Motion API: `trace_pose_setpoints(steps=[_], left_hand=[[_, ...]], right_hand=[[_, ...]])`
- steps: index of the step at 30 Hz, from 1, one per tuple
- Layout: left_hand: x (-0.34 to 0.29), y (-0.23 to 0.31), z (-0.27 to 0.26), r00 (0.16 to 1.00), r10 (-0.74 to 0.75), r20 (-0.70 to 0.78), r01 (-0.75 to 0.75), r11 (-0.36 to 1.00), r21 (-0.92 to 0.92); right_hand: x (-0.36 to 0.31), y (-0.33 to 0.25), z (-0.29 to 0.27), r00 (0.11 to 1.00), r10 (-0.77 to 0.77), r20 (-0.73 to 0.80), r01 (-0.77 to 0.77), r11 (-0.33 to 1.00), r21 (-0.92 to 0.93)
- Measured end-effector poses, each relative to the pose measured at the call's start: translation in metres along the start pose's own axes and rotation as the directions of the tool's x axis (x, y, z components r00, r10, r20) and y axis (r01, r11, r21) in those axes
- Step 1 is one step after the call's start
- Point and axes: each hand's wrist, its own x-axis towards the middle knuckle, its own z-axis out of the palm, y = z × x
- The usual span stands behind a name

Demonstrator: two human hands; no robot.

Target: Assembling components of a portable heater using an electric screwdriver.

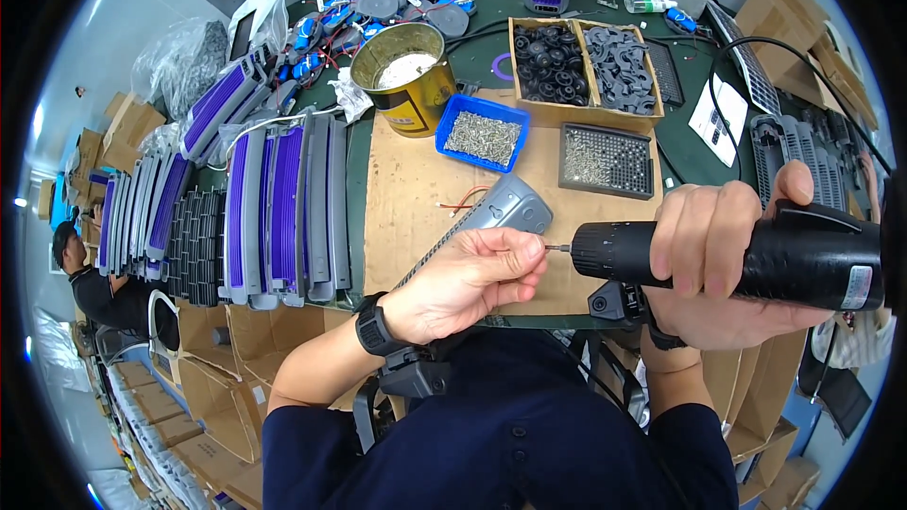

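My right hand point(718, 264) is wrapped round a black electric screwdriver point(614, 250), held level with its bit to the left. The thumb and forefinger of my left hand point(472, 283) pinch together at the tip of the thin bit point(559, 247). Whatever small piece sits between those fingertips is hidden. Partly behind my left hand, a long grey housing point(510, 206) lies on the cardboard sheet point(402, 194), red wires point(463, 203) beside it. Beyond it stand a blue tray of screws point(484, 135) and a dark perforated tray point(607, 161) with screws in its holes.
A yellow tin point(406, 85) and a divided box of black and grey parts point(586, 113) stand farther back. Purple-and-grey housings point(283, 208) line the left side. Blue-wrapped motors point(350, 24) pile at the back. A black cable point(803, 52) arches at right. Another person point(104, 283) is far left.
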Motion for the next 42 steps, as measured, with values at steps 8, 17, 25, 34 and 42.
trace_pose_setpoints(steps=[8,17,25,34,42], left_hand=[[0.0,0.007,-0.002,0.975,0.219,-0.03,-0.182,0.87,0.459],[0.029,0.007,-0.021,0.898,0.435,0.071,0.105,-0.367,0.924],[-0.006,0.006,-0.012,0.885,0.416,0.211,-0.115,-0.244,0.963],[-0.052,-0.015,0.0,0.835,0.488,0.254,-0.19,-0.178,0.966],[-0.057,-0.02,-0.006,0.804,0.515,0.296,-0.233,-0.185,0.955]], right_hand=[[0.011,-0.003,-0.019,0.997,-0.067,0.044,0.064,0.995,0.07],[0.012,-0.005,-0.046,0.991,-0.065,-0.12,0.07,0.997,0.034],[0.012,-0.001,-0.058,0.983,0.089,-0.161,-0.041,0.959,0.279],[0.015,0.012,-0.019,0.965,0.263,-0.005,-0.228,0.846,0.481],[0.009,0.009,-0.004,0.966,0.254,0.051,-0.255,0.893,0.371]])
